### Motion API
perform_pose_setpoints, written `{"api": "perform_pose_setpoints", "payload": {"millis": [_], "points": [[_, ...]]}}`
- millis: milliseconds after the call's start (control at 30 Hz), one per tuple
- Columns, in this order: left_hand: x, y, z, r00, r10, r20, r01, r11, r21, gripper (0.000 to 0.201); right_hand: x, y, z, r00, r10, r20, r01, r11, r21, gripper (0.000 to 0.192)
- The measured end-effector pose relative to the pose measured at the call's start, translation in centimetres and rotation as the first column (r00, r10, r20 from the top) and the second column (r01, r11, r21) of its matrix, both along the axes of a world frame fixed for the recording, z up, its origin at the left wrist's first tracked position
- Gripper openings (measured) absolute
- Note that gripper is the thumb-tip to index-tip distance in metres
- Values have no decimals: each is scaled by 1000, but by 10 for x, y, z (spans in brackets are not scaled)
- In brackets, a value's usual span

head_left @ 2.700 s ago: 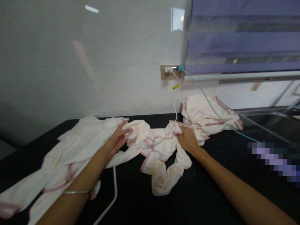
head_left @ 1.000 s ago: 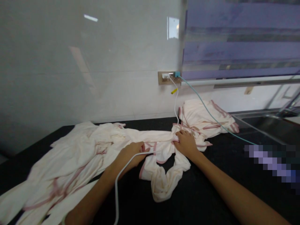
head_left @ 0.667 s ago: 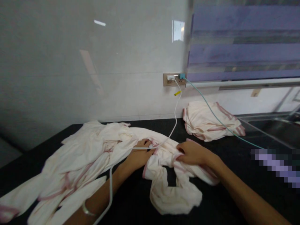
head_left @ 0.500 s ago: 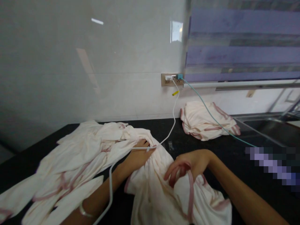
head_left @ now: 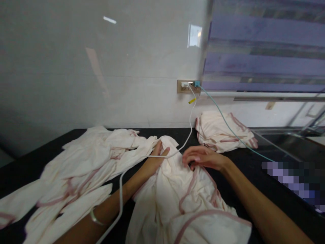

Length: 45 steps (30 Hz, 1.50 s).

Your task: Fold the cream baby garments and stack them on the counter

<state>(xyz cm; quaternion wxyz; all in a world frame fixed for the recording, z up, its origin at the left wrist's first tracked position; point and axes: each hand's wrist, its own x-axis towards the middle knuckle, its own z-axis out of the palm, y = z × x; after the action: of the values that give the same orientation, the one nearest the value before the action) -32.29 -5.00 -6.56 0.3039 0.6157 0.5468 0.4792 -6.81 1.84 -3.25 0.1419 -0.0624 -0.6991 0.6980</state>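
Note:
A white garment with pink trim point(head_left: 175, 200) lies bunched on the dark counter in front of me. My left hand point(head_left: 156, 157) is at its far end, thumb and fingers around a fold of the fabric. Over its right side, my right hand point(head_left: 203, 157) hovers close to the cloth with fingers loosely bent and apart, seemingly holding nothing. A white cable point(head_left: 157, 156) runs across my left hand and forearm. More white clothing with pink edges point(head_left: 83, 162) is spread out on the left, touching the garment near my left hand.
Behind my right hand lies a folded white pile with pink trim point(head_left: 223, 132). A wall socket point(head_left: 189, 86) feeds the white cable and a teal cable point(head_left: 228, 127). A pixelated object point(head_left: 291, 181) lies on the right, near a sink point(head_left: 304, 145).
My right hand has risen and moved away from the cloth it was gathering, and its fingers have loosened. The garment's near part has spread and dropped. My left hand has turned, showing its thumb.

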Motion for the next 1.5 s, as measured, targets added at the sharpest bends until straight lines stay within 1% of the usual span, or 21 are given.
{"api": "perform_pose_setpoints", "payload": {"millis": [33,100,167,233,333,433,500,600,700,733,800,900,1033,1067,1100,1133,1200,1267,1333,1400,1500], "points": [[2,-2,-1,1000,2,11,-2,1000,14,56,-7,-3,-4,986,-168,-24,169,984,59,53],[4,-7,-2,997,-67,24,67,998,-8,60,-20,-9,-15,910,-414,-24,406,878,253,68],[5,-15,1,987,-156,27,158,984,-80,65,-29,-12,-27,855,-518,-9,466,762,450,94],[6,-21,6,986,-166,11,166,977,-132,68,-35,-13,-37,849,-529,-7,445,708,549,106],[1,-22,12,993,-101,-54,96,991,-88,58,-39,-9,-47,864,-501,-40,436,707,556,99],[-14,-10,8,997,-31,-72,30,1000,-10,49,-39,-4,-49,864,-492,-108,474,722,504,95],[-27,-1,2,995,22,-101,-23,1000,-16,46,-35,-1,-45,870,-474,-137,485,768,419,98],[-43,7,-6,968,84,-238,-87,996,-5,39,-24,7,-36,869,-470,-158,495,829,259,105],[-49,5,-6,926,125,-355,-116,992,48,36,-8,24,-30,818,-552,-163,574,802,166,92],[-49,3,-4,913,138,-384,-124,990,61,33,-3,32,-31,788,-599,-141,615,767,182,80],[-46,-2,0,877,164,-451,-139,986,88,26,6,45,-35,701,-712,-35,673,645,362,48],[-42,-8,8,813,219,-540,-178,976,127,18,14,57,-44,536,-839,96,582,449,678,10],[-34,-18,21,715,285,-638,-271,955,122,25,9,46,-42,397,-916,55,403,227,887,21],[-30,-21,24,678,271,-684,-278,955,102,30,5,40,-39,406,-914,19,360,179,915,26],[-24,-26,27,636,239,-734,-267,960,81,35,1,33,-36,455,-891,-13,340,160,927,30],[-17,-30,29,595,191,-780,-235,970,58,40,-4,26,-32,535,-844,-38,342,174,924,32],[3,-39,28,533,70,-843,-118,993,8,47,-11,14,-29,701,-710,-63,338,252,907,36],[27,-49,22,502,-37,-864,36,999,-22,49,-16,8,-30,793,-608,-46,297,319,900,39],[49,-59,12,452,-113,-885,208,978,-18,44,-16,9,-33,810,-586,8,253,362,897,33],[65,-68,5,379,-165,-911,396,918,-2,37,-13,15,-35,807,-586,72,240,438,866,31],[74,-80,5,318,-217,-923,575,818,6,25,-5,27,-34,825,-536,180,269,652,709,41]]}}
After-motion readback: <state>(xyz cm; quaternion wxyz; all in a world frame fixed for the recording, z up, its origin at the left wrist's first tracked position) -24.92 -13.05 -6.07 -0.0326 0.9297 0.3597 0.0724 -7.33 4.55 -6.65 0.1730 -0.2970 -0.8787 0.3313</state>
